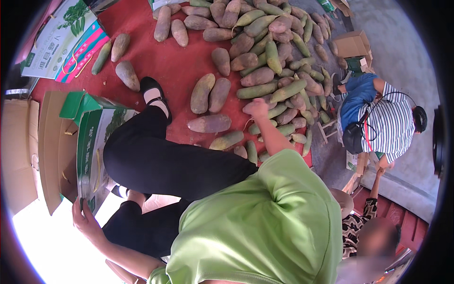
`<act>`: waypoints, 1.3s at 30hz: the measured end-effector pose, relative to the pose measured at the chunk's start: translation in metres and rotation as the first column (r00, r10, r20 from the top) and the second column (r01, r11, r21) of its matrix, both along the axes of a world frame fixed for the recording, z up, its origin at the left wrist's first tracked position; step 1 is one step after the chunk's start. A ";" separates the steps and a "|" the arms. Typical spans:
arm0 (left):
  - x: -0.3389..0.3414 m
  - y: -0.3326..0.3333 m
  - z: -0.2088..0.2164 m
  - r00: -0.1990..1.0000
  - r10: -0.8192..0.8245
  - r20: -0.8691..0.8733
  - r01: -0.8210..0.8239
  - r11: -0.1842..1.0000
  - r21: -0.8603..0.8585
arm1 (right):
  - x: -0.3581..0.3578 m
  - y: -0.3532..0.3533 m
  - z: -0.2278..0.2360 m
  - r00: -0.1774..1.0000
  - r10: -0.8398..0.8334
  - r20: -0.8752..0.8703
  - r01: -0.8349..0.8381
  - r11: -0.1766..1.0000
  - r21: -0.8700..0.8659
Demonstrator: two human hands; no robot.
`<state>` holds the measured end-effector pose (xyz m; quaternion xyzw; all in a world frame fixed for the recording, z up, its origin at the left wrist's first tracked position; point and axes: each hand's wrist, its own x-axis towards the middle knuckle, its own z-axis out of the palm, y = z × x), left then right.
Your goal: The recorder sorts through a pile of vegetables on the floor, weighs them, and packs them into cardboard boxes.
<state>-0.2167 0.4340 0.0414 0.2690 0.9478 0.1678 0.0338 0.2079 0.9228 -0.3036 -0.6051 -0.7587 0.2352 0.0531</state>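
Note:
A large pile of radishes (257, 91), some green and some coated with brownish mud, lies on a red ground cover in front of me. My right hand (259, 109) reaches into the near side of the pile, its fingers closed round the end of a muddy radish (247, 108), partly hidden by the hand. To my left stands an upright green and white cardboard box (90, 142) with its flaps open. My left hand (86, 221) grips the near edge of this box. Its inside is mostly out of sight.
Several loose radishes (208, 123) lie between my foot and the pile. A printed carton (61, 42) stands at the far left, a brown carton (353, 45) at the far right. A person in a striped shirt (390, 120) bends beyond the pile; another person's patterned sleeve (352, 232) is nearer.

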 end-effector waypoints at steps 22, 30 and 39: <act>-0.011 -0.016 -0.013 0.978 0.154 0.138 -0.157 0.988 0.010 | 0.025 0.078 0.051 0.608 -0.671 -0.425 0.679 0.717 -0.159; 0.010 -0.029 -0.018 0.998 0.070 0.001 -0.069 0.983 0.170 | -0.102 0.012 0.107 0.126 -0.788 -0.603 0.602 0.544 -0.585; 0.033 0.039 0.031 0.985 0.105 0.134 -0.098 0.994 -0.055 | -0.181 -0.018 0.175 0.473 -0.377 -0.797 -0.003 0.903 -0.429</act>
